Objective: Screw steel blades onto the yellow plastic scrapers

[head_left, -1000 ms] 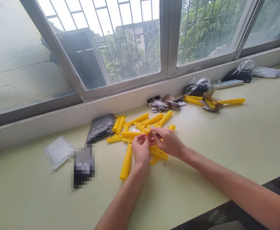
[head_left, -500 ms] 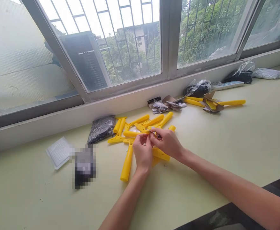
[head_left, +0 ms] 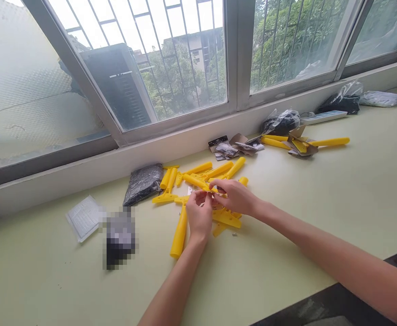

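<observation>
My left hand (head_left: 200, 216) is closed, its thumb and fingertips pinched at the head of a yellow scraper (head_left: 194, 181). The scraper's handle points away toward the upper left. My right hand (head_left: 235, 197) curls over the same head from the other side, fingers closed on it. Whatever small part lies between the fingertips is hidden. Around both hands lie several more yellow scrapers, one with its handle (head_left: 179, 233) toward me, left of my left wrist. Under my right hand is another scraper head (head_left: 227, 218). A tiny metal screw (head_left: 234, 234) rests on the table just below it.
A dark plastic packet (head_left: 144, 183) lies left of the pile, with a clear packet (head_left: 85, 217) and a blurred dark item (head_left: 120, 237) nearer. Behind are cardboard pieces (head_left: 237, 147), more yellow handles (head_left: 330, 141) and black bags (head_left: 281, 122) along the window wall.
The scraper between my hands has turned, its handle end swinging up and away from me. My right hand has shifted slightly left and down, its fingers now over the scraper head.
</observation>
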Action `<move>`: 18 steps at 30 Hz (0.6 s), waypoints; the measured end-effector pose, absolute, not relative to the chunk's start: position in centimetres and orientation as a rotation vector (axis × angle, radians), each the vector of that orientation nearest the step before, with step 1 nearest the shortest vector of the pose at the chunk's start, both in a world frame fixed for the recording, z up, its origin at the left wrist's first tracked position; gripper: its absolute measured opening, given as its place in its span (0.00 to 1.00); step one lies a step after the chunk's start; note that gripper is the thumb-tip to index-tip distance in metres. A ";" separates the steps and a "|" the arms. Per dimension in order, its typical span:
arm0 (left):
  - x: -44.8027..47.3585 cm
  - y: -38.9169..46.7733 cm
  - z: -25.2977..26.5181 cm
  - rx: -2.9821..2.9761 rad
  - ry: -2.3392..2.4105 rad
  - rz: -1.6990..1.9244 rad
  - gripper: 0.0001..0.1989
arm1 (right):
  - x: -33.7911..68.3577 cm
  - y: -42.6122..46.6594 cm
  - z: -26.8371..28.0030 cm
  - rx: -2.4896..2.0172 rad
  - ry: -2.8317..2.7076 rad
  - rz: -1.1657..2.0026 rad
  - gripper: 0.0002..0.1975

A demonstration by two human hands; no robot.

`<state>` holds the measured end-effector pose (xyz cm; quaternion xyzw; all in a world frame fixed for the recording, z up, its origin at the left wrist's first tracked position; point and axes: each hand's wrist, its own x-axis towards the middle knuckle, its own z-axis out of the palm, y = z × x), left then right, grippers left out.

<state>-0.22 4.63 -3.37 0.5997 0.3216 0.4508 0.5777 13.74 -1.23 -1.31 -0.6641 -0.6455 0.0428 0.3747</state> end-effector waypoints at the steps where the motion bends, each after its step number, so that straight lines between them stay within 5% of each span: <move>1: -0.3 4.7 -3.4 1.397 0.755 1.042 0.11 | 13.8 -1.0 -1.4 -1.695 -1.663 0.112 0.09; 18: -0.8 5.3 -2.9 1.476 0.755 1.011 0.11 | 13.2 -0.3 -2.1 -1.574 -1.597 0.274 0.11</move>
